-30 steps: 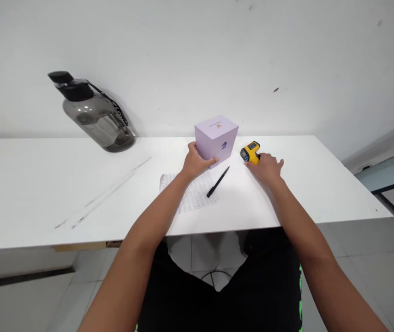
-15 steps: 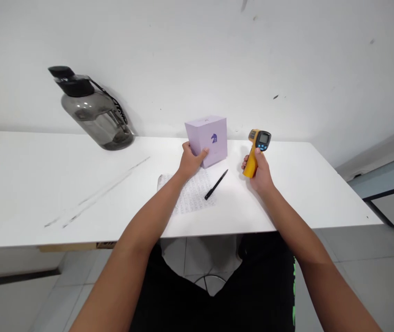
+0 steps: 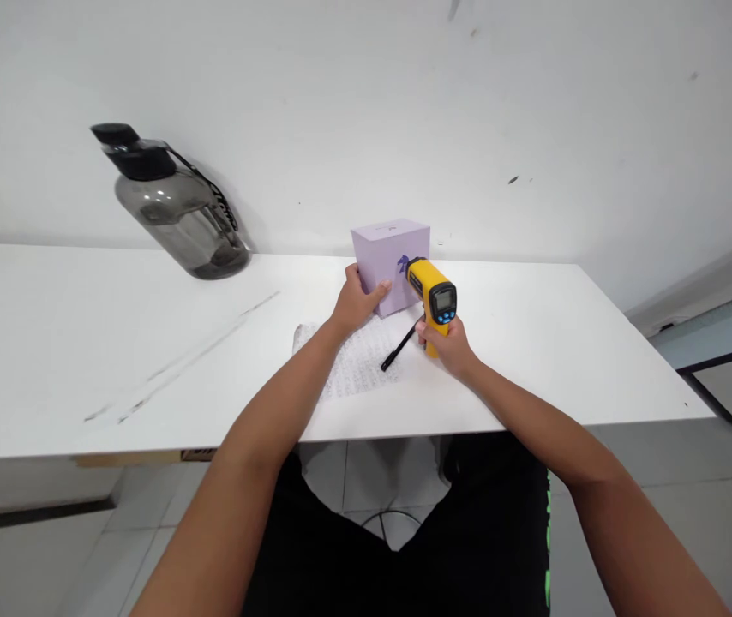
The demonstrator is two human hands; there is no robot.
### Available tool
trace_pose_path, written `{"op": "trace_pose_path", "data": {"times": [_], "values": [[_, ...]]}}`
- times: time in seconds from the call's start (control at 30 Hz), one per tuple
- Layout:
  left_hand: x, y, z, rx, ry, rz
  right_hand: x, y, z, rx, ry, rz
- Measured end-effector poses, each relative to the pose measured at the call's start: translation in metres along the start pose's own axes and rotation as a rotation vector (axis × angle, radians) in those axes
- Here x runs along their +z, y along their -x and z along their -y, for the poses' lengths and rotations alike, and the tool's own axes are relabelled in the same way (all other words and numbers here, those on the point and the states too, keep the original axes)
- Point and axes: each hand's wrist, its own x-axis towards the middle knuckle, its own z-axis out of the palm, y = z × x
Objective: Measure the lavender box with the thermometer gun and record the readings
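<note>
My left hand [image 3: 361,300] grips the lower left corner of a lilac box [image 3: 384,257] with a dark purple horse-head print on its front. In my right hand [image 3: 447,341] is a yellow and black infrared thermometer [image 3: 431,287], held by its handle with the small screen facing me. Its front end is close to the box's printed face and covers part of the print; whether they touch I cannot tell. A black pen [image 3: 398,347] lies slanted between my hands, its upper end near my right fingers. Beneath it is a sheet of bubble wrap [image 3: 353,368], partly hidden by my left forearm.
A large grey see-through water bottle [image 3: 179,210] with a black lid and strap stands at the back left of the white table [image 3: 520,377]. Behind the table rises a white wall [image 3: 366,111]. The table's front edge is close to my lap.
My right hand has swung left with the infrared thermometer, turning it from upright beside the box to facing the box's front. The box has shifted slightly right in my left hand.
</note>
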Motion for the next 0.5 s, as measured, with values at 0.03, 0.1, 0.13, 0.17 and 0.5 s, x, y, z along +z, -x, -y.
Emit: {"op": "trace_pose_path", "data": {"times": [0.03, 0.1, 0.13, 0.17, 0.5], "values": [[0.000, 0.002, -0.002, 0.003, -0.013, 0.019, 0.001, 0.001, 0.000, 0.009, 0.015, 0.029], [0.000, 0.004, -0.006, 0.009, -0.044, 0.060, 0.002, 0.001, 0.000, 0.019, 0.044, 0.067], [-0.001, 0.006, -0.008, 0.011, -0.059, 0.075, 0.002, 0.000, 0.001, 0.019, 0.054, 0.074], [-0.001, 0.006, -0.010, 0.012, -0.072, 0.086, 0.002, 0.000, 0.002, 0.018, 0.058, 0.071], [-0.001, 0.009, -0.013, 0.020, -0.051, 0.111, 0.006, 0.002, 0.007, 0.068, -0.037, 0.000]]}}
